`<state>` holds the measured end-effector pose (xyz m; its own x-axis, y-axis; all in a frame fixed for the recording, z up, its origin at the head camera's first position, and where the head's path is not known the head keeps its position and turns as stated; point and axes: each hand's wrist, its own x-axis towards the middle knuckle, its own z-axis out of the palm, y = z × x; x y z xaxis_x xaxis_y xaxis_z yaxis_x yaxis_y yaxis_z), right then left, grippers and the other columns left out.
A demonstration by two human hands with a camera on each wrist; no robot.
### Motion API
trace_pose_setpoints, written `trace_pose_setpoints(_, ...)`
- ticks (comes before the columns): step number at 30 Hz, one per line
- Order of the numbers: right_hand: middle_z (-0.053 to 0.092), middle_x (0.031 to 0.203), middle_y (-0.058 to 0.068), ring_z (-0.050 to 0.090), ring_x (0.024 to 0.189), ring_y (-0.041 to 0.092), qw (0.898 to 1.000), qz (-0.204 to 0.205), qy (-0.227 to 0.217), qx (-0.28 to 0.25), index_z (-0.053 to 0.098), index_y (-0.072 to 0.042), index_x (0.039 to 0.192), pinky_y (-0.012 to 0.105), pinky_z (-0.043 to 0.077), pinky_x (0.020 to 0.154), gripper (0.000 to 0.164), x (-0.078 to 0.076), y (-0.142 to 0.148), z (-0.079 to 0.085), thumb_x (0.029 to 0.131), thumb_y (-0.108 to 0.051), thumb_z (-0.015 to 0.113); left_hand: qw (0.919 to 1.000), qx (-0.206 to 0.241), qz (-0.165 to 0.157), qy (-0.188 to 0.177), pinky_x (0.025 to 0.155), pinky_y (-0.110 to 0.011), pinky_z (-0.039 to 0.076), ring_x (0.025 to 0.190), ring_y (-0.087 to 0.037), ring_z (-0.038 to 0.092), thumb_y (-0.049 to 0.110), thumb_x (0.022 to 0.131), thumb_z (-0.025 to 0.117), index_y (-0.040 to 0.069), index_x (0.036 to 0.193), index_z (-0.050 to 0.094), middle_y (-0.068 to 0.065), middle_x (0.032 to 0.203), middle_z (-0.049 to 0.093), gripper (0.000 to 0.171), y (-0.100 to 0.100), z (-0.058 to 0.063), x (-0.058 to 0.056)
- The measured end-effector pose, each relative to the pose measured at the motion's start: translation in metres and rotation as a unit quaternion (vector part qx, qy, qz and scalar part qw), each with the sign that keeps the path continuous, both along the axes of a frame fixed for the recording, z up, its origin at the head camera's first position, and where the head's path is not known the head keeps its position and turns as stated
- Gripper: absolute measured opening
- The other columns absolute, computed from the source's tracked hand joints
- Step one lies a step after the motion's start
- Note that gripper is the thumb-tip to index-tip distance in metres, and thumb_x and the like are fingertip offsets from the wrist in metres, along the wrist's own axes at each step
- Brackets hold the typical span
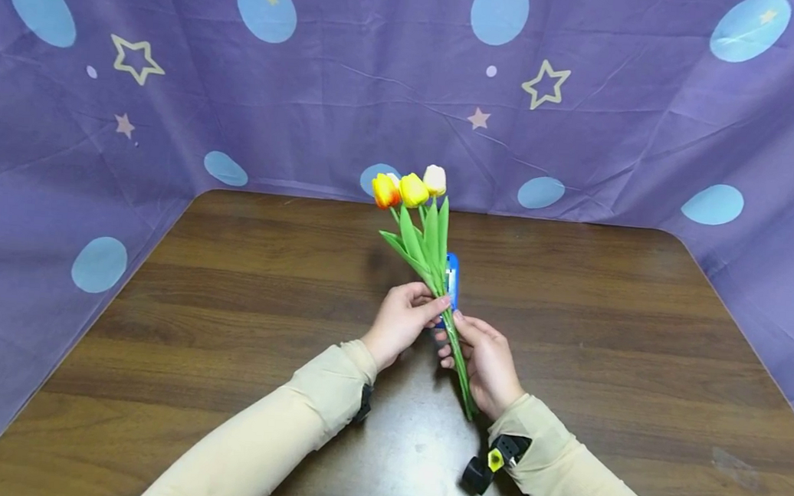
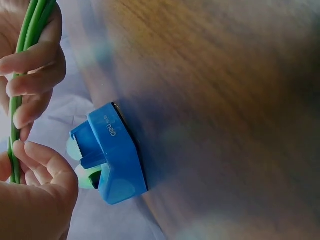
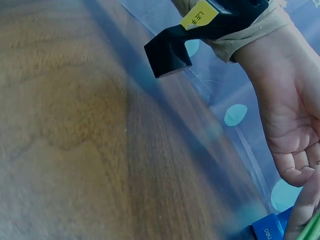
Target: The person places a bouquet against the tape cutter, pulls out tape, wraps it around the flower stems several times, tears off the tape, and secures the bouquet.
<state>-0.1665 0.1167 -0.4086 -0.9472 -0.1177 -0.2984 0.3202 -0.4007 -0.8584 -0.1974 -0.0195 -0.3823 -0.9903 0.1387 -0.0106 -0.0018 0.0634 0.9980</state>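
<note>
A bunch of artificial tulips [image 1: 432,243], with yellow, orange-yellow and white heads, is held above the table at a slant. My left hand [image 1: 399,321] pinches the stems below the leaves between thumb and fingers. Just below it, my right hand [image 1: 489,362] holds the same stems [image 2: 32,25], its fingers curled round them in the left wrist view. Behind the stems stands a blue tape dispenser [image 1: 454,271], partly covered by hands and flowers in the head view. Its serrated cutting edge [image 2: 77,145] shows in the left wrist view.
The brown wooden table [image 1: 227,305] extends to both sides of my arms. A purple curtain [image 1: 353,83] with stars and blue dots hangs behind it. A black wrist camera [image 1: 478,475] juts out from my right cuff, close over the table.
</note>
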Motion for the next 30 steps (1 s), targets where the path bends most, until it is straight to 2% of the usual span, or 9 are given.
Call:
trace_pose_setpoints(6,0.063,0.070,-0.001,0.056,0.057,0.010,1.000,0.030,-0.006,-0.004,0.063,-0.012,0.091,0.023,0.049,0.055,0.024,0.003,0.003,0.001,0.105,-0.018,0.044,0.9996,-0.008,-0.026,0.005,0.069,-0.021,0.051,0.066,-0.002,0.059,0.007,0.092,0.066,-0.012,0.103,0.067,-0.017,0.086,0.073,0.022,-0.001,0.001,0.000)
trace_pose_setpoints(12,0.062,0.071,-0.002,0.056,0.060,0.010,0.997,0.073,-0.010,0.004,0.062,-0.009,0.097,0.023,0.049,0.058,0.025,0.003,0.007,0.003,0.106,-0.020,0.041,0.9989,-0.011,-0.045,0.003,0.072,-0.026,0.053,0.065,-0.002,0.059,0.006,0.091,0.068,-0.011,0.101,0.067,-0.004,0.078,0.071,0.021,0.000,0.002,0.001)
trace_pose_setpoints(16,0.060,0.071,-0.003,0.055,0.061,0.010,0.994,0.106,-0.013,0.005,0.060,-0.007,0.096,0.023,0.047,0.060,0.027,0.003,0.010,0.003,0.105,-0.021,0.038,0.9985,-0.006,-0.054,0.002,0.072,-0.024,0.051,0.065,-0.003,0.059,0.007,0.091,0.068,-0.010,0.101,0.068,0.001,0.076,0.069,0.020,0.001,0.003,0.003)
trace_pose_setpoints(19,0.060,0.071,-0.003,0.054,0.061,0.010,0.990,0.139,-0.018,0.005,0.060,-0.008,0.094,0.023,0.046,0.060,0.032,0.005,0.011,0.002,0.105,-0.023,0.034,0.9981,-0.005,-0.062,0.002,0.072,-0.022,0.049,0.068,-0.004,0.059,0.008,0.090,0.069,-0.009,0.101,0.068,0.000,0.077,0.070,0.020,0.001,0.004,0.005)
trace_pose_setpoints(22,0.061,0.072,-0.002,0.056,0.062,0.009,0.986,0.166,-0.011,0.010,0.061,-0.006,0.098,0.022,0.049,0.061,0.037,0.007,0.011,-0.001,0.107,-0.026,0.031,0.9975,-0.010,-0.070,0.002,0.073,-0.022,0.048,0.071,-0.004,0.060,0.009,0.089,0.070,-0.008,0.101,0.069,-0.002,0.080,0.072,0.021,0.002,0.005,0.007)
trace_pose_setpoints(25,0.063,0.075,-0.001,0.061,0.065,0.010,0.987,0.163,-0.003,0.013,0.061,-0.003,0.104,0.023,0.053,0.065,0.038,0.010,0.012,-0.003,0.109,-0.027,0.032,0.9970,-0.019,-0.075,0.008,0.074,-0.023,0.049,0.072,-0.005,0.061,0.011,0.088,0.071,-0.008,0.100,0.069,-0.005,0.082,0.073,0.022,0.004,0.007,0.008)
trace_pose_setpoints(30,0.068,0.079,0.002,0.067,0.073,0.012,0.994,0.110,0.011,0.025,0.064,0.001,0.105,0.028,0.058,0.073,0.033,0.012,0.016,-0.002,0.107,-0.022,0.040,0.9971,-0.030,-0.069,0.010,0.076,-0.024,0.048,0.074,-0.005,0.060,0.012,0.087,0.073,-0.007,0.100,0.070,-0.009,0.086,0.073,0.023,0.004,0.010,0.007)
